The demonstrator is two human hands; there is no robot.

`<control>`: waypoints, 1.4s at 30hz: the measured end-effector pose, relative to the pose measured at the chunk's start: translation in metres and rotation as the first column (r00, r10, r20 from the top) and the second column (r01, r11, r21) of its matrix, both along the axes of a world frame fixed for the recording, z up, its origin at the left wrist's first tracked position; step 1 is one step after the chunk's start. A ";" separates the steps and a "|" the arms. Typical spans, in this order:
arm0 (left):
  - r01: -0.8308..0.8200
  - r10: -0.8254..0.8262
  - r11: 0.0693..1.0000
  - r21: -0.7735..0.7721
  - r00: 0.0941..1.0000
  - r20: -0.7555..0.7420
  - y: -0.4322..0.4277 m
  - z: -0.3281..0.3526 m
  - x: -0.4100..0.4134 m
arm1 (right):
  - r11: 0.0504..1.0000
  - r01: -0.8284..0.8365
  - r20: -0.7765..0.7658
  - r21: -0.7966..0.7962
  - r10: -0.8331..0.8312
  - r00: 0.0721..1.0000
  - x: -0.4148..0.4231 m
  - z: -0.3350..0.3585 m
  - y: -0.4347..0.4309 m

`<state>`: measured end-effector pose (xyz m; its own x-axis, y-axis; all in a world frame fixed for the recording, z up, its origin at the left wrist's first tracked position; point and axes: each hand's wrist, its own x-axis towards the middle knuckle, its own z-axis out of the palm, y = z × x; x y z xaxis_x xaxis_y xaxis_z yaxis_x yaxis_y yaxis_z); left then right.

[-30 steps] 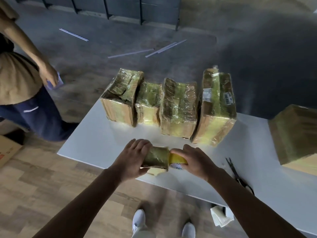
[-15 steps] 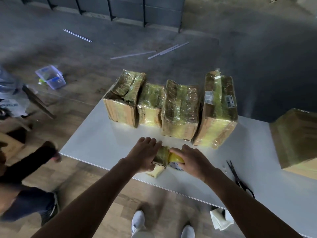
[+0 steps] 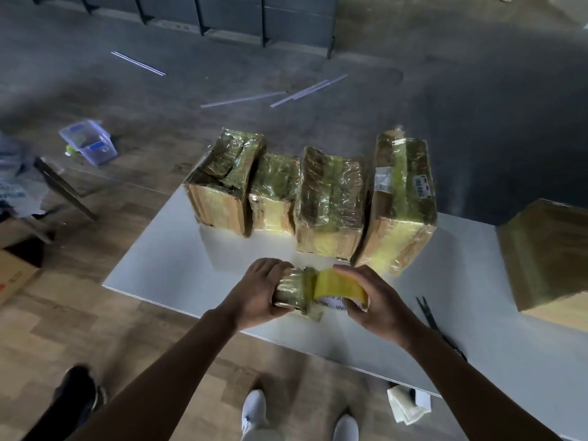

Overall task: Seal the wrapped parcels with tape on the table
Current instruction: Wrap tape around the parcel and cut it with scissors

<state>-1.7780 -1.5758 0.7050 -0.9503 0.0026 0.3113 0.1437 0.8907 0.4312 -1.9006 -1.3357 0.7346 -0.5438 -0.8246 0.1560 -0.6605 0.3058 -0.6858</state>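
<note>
At 6 o'clock on the tabletop (image 3: 178, 265), left hand (image 3: 257, 294) grips a small parcel (image 3: 294, 289); right hand (image 3: 378, 302) is curled round the tape roll (image 3: 342, 288), right beside it. Risk: if the roll tilts, the tape wrinkles or sticks to itself.

A packing or dispatch workroom, warehouse-like: a white desk (image 3: 165, 268) carries a row of tape-wrapped parcels (image 3: 331, 198) and scissors (image 3: 428, 313). An open cardboard box (image 3: 16, 275) sits on the floor at left, and loose strips (image 3: 245, 98) litter the bare grey floor (image 3: 445, 90) beyond.

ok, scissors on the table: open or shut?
Open a little: the scissors lie flat on the table, blade tips parted in a narrow V.
</note>
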 end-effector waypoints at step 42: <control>-0.079 0.176 0.953 -0.292 0.931 0.321 -0.012 0.000 0.012 | 0.895 -0.095 -0.319 0.436 0.252 0.913 0.007 0.023 -0.085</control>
